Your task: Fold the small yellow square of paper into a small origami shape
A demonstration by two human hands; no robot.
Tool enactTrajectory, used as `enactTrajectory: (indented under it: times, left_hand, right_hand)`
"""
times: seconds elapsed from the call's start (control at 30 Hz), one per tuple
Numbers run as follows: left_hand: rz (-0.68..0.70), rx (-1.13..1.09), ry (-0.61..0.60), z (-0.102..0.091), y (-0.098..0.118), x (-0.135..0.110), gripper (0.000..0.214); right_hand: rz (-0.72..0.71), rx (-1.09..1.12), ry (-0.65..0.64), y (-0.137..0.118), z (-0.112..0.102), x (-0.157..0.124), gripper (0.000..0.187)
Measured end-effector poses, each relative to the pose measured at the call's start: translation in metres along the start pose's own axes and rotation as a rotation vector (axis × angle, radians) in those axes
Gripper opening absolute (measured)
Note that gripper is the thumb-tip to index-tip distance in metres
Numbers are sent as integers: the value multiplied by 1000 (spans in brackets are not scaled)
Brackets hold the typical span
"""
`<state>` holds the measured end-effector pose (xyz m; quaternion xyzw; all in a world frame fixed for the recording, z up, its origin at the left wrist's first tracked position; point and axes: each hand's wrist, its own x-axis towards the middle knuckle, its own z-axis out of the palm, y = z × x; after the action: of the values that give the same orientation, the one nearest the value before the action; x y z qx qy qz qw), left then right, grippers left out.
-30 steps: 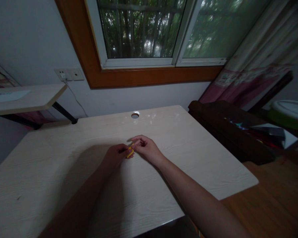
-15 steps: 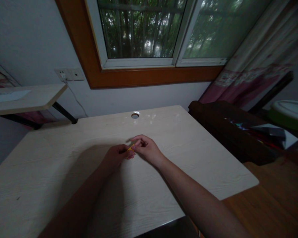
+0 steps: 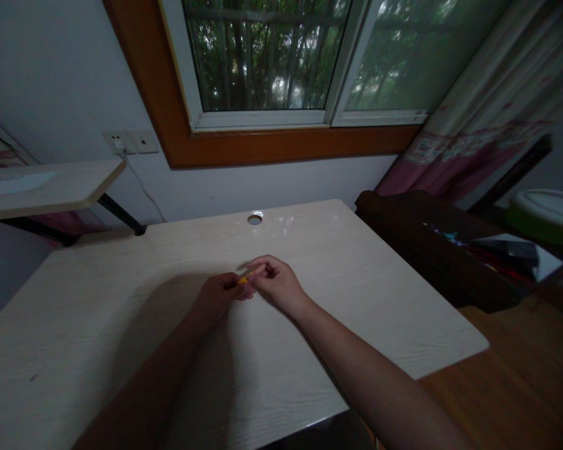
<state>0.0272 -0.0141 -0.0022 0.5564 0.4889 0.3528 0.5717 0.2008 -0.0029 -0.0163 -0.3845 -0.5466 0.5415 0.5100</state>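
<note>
A small yellow piece (image 3: 243, 280) shows between the fingertips of both hands, above the middle of the pale wood-grain desk (image 3: 380, 281). My left hand (image 3: 217, 294) is closed, pinching it from the left between thumb and fingers. From the right, my right hand (image 3: 278, 281) has its thumb and index finger pressed at the other end of the piece, the remaining fingers curled. Most of the yellow piece is hidden by the fingers, and its kind is too small to make out.
A round cable hole (image 3: 254, 219) lies near the desk's back edge. On the left a raised shelf (image 3: 84, 187) stands on black legs. Beyond the right edge is dark wooden furniture (image 3: 403, 231) with papers and a green container (image 3: 544, 219). A window is ahead.
The yellow piece has turned slightly between my fingertips, and the fingers have shifted a little. Both arms stay in nearly the same place.
</note>
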Motion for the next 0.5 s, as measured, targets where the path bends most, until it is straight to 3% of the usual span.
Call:
enactTrajectory:
  times: [0.23,0.5]
  left_hand:
    - [17,-163,186,0,0,0,29]
    - [161,-223,268,-2,-1,3,22]
  right_hand:
    - [10,46,45,1,-2,4,24]
    - [79,80,-5,1,0,4,26]
